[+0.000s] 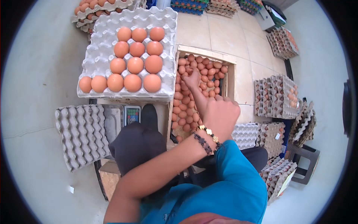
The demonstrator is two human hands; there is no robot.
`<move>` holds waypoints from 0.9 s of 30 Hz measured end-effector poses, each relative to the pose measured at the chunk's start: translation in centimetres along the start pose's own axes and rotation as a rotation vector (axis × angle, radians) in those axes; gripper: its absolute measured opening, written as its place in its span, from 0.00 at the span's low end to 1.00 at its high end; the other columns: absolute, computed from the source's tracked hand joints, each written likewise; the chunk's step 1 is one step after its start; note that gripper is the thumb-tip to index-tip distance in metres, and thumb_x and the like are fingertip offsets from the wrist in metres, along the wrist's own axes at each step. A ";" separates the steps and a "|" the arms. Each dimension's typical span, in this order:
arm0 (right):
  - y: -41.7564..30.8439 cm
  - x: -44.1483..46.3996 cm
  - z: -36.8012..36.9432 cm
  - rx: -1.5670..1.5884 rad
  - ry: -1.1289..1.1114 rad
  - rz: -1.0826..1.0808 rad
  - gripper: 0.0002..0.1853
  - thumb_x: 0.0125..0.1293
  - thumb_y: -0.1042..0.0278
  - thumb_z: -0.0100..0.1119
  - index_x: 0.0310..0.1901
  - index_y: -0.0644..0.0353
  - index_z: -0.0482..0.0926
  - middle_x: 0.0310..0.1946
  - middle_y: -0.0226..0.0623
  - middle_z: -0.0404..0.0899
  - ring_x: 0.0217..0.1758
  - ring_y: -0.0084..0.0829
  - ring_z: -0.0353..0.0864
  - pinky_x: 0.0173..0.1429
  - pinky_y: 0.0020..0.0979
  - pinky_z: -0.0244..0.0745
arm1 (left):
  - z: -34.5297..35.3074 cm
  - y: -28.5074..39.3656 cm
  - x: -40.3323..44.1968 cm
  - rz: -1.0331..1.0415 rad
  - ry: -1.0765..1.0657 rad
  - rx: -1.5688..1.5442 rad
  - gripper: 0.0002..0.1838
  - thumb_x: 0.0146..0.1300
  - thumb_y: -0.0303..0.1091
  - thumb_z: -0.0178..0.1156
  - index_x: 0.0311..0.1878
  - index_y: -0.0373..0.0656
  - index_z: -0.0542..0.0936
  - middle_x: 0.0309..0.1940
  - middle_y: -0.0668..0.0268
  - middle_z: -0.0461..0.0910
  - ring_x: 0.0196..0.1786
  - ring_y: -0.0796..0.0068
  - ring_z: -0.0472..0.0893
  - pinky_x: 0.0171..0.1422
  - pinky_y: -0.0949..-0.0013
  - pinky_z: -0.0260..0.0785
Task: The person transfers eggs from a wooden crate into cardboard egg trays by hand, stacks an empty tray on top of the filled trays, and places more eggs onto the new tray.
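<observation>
My right hand [191, 79] reaches into a wooden crate [231, 80] of brown eggs [185, 115], fingers curled around an egg at its far left. My left hand [222, 115], with bracelets [209, 135] at the wrist, crosses in front of my right forearm. Its knuckles are bent and the fingers are turned out of sight, so what they hold, if anything, is hidden. Left of the crate, a grey pulp egg tray [100, 56] on top of a stack carries several brown eggs [134, 65] in rows, with bare cups on its left and far sides.
A grey tray [80, 134] lies at left beside a scale with a keypad [132, 115]. Egg tray stacks [276, 97] stand at right, near a dark stool [305, 162]. More stacked trays [222, 7] line the far side of the tiled floor [227, 31].
</observation>
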State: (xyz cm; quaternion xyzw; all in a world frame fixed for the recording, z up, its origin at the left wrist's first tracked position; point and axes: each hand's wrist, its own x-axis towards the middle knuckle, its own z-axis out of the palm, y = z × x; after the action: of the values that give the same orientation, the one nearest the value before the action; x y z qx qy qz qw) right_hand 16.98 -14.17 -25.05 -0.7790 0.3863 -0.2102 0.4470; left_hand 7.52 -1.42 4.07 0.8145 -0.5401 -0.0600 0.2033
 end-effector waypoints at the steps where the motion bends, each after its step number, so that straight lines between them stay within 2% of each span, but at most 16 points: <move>1: -0.9 0.1 0.2 -0.155 0.073 -0.078 0.34 0.50 0.68 0.67 0.61 0.60 0.69 0.58 0.50 0.63 0.60 0.47 0.71 0.64 0.44 0.70 | 0.1 0.0 0.0 0.010 0.017 -0.019 0.05 0.55 0.32 0.61 0.34 0.46 0.84 0.31 0.66 0.83 0.39 0.70 0.82 0.39 0.66 0.69; 5: -0.6 2.9 3.0 -0.371 -0.060 -0.254 0.38 0.48 0.67 0.67 0.64 0.49 0.65 0.60 0.52 0.62 0.63 0.57 0.65 0.65 0.50 0.69 | -0.7 0.3 -0.2 0.019 0.058 -0.101 0.05 0.55 0.30 0.61 0.34 0.44 0.84 0.30 0.67 0.82 0.39 0.71 0.82 0.39 0.68 0.69; 6: -0.8 3.4 3.2 -0.357 -0.105 -0.187 0.40 0.48 0.65 0.66 0.66 0.42 0.63 0.61 0.52 0.61 0.64 0.59 0.64 0.66 0.51 0.69 | -0.7 0.4 -0.2 0.020 0.066 -0.108 0.04 0.55 0.30 0.61 0.33 0.45 0.84 0.29 0.67 0.82 0.39 0.71 0.82 0.39 0.68 0.69; 7: -1.0 4.0 2.9 -0.379 -0.158 -0.101 0.24 0.70 0.56 0.51 0.66 0.47 0.67 0.62 0.57 0.59 0.63 0.54 0.66 0.69 0.39 0.63 | -0.8 0.4 -0.3 0.022 0.073 -0.116 0.04 0.55 0.30 0.61 0.33 0.45 0.83 0.29 0.67 0.82 0.39 0.71 0.82 0.39 0.68 0.69; 8: -0.5 4.1 3.1 -0.395 -0.155 -0.117 0.32 0.58 0.61 0.59 0.66 0.44 0.65 0.64 0.57 0.58 0.65 0.56 0.63 0.69 0.45 0.65 | -1.1 0.4 -0.4 0.035 0.039 -0.161 0.05 0.52 0.28 0.61 0.34 0.41 0.81 0.32 0.63 0.81 0.38 0.69 0.82 0.38 0.68 0.72; 9: 0.7 4.4 3.5 -0.412 -0.147 -0.136 0.41 0.46 0.66 0.66 0.66 0.41 0.63 0.65 0.56 0.57 0.67 0.58 0.59 0.68 0.52 0.66 | -1.1 0.5 -0.5 0.034 0.041 -0.155 0.04 0.53 0.28 0.61 0.33 0.42 0.82 0.30 0.65 0.81 0.38 0.69 0.82 0.38 0.68 0.71; 12: 1.7 4.1 3.9 -0.547 -0.026 -0.369 0.32 0.58 0.58 0.66 0.63 0.47 0.65 0.58 0.56 0.66 0.54 0.51 0.75 0.53 0.47 0.79 | -1.1 0.9 -0.9 0.043 0.022 -0.152 0.04 0.54 0.29 0.62 0.32 0.44 0.83 0.29 0.67 0.82 0.38 0.70 0.82 0.39 0.68 0.70; 15: 1.6 3.7 4.2 -0.589 0.017 -0.434 0.31 0.59 0.57 0.64 0.63 0.48 0.65 0.57 0.55 0.67 0.52 0.49 0.75 0.50 0.46 0.78 | -1.1 0.8 -1.1 0.050 -0.029 -0.185 0.05 0.52 0.27 0.62 0.33 0.42 0.81 0.31 0.65 0.81 0.40 0.69 0.82 0.40 0.67 0.72; 23: 1.9 3.5 4.4 -0.574 0.010 -0.358 0.28 0.62 0.54 0.60 0.62 0.50 0.66 0.53 0.53 0.69 0.46 0.46 0.74 0.44 0.42 0.77 | -0.8 0.6 -1.3 0.054 -0.009 -0.163 0.05 0.51 0.28 0.61 0.33 0.42 0.82 0.32 0.65 0.82 0.41 0.68 0.82 0.44 0.67 0.71; 27: 2.1 3.8 4.4 -0.559 0.004 -0.344 0.27 0.63 0.52 0.58 0.61 0.51 0.66 0.51 0.52 0.70 0.43 0.44 0.74 0.41 0.40 0.76 | -1.0 0.3 -1.1 0.065 -0.015 -0.150 0.05 0.52 0.28 0.61 0.33 0.42 0.82 0.31 0.65 0.82 0.42 0.68 0.82 0.43 0.67 0.71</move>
State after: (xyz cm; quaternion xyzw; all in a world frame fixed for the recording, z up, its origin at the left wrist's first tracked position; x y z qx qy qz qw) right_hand 21.40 -15.51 -29.15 -0.9250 0.2926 -0.1701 0.1727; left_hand 7.10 -0.26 4.94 0.7786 -0.5617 -0.0997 0.2616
